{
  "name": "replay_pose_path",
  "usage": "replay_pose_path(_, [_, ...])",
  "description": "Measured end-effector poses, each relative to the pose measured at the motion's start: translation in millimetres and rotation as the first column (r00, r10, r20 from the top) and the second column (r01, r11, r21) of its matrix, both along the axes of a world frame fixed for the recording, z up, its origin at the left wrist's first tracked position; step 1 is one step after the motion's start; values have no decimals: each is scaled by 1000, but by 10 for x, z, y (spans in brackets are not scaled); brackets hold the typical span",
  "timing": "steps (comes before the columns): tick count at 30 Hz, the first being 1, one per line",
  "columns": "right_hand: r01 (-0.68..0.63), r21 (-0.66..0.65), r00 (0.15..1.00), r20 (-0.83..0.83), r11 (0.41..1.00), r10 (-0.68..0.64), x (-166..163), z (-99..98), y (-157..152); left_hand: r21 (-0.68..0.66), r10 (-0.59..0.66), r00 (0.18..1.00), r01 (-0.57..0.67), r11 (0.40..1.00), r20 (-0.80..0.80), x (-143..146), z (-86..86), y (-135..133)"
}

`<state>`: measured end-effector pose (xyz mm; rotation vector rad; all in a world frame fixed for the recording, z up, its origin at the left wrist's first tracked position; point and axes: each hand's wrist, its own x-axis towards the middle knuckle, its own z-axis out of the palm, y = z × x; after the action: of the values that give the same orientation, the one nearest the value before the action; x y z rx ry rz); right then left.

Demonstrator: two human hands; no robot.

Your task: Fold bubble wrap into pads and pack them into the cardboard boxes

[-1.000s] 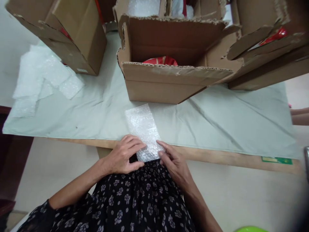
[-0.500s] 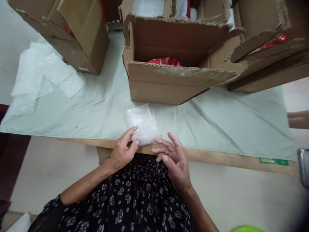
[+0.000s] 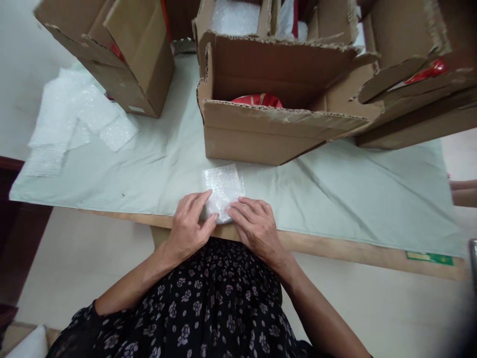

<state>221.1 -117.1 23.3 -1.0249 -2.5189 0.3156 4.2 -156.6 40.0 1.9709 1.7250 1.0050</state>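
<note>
A small piece of bubble wrap [image 3: 224, 185], clear and folded over at its near end, lies at the table's front edge. My left hand [image 3: 192, 221] grips its left side, thumb at the near edge and index finger on top. From the right, my right hand [image 3: 257, 223] closes on the folded near part, fingers together on top and the thumb hidden below. Whether anything is wrapped inside cannot be made out.
An open cardboard box [image 3: 246, 136] with a red package [image 3: 261, 100] inside stands just beyond. Another carton [image 3: 149, 74] is at the back left, beside a pile of bubble wrap sheets [image 3: 70, 114]. More cardboard [image 3: 406, 119] stands at right. Pale green cloth [image 3: 335, 199] covers the table.
My right hand has come in from the right, its spread fingers closing onto the bubble wrap. My left hand stays at the left side. The whole view has shifted slightly.
</note>
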Motion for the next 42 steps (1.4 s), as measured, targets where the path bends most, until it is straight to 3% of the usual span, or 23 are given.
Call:
replay_pose_path(3, [27,-73,999,33,997,-24,-13,163,-1,153,-117,984,136,979,-131,-59,35,-62])
replay_pose_path(6, [14,-190,999,40,982,-7,-17,287,7,114,-244,955,265,958,-171,-73,28,-91])
replay_pose_path(11, [-2,-458,993,-104,889,-51,22,318,57,57,-204,979,203,978,18,-49,-66,22])
replay_pose_path(15, [152,-562,974,-54,813,-219,19,219,90,-53,-113,994,113,992,11,-55,-111,147])
replay_pose_path(17, [240,-511,957,-20,825,-291,-7,141,104,-105,-49,999,46,993,-23,-51,-116,187])
replay_pose_path(22, [367,-132,929,11,921,-369,-70,-23,206,-180,21,983,-55,982,-185,10,-128,246])
replay_pose_path(26, [296,-67,954,67,953,-292,-42,-57,324,-202,6,970,-57,978,-245,87,-170,300])
replay_pose_path(31, [123,-234,992,-7,964,-129,96,12,370,-186,-55,996,42,982,-63,158,-185,331])
replay_pose_path(35, [52,-364,995,-61,930,-80,200,188,360,-123,-187,977,199,972,103,212,-83,327])
replay_pose_path(42, [-60,-427,994,61,902,95,300,637,431,111,-473,874,462,880,113,351,209,407])
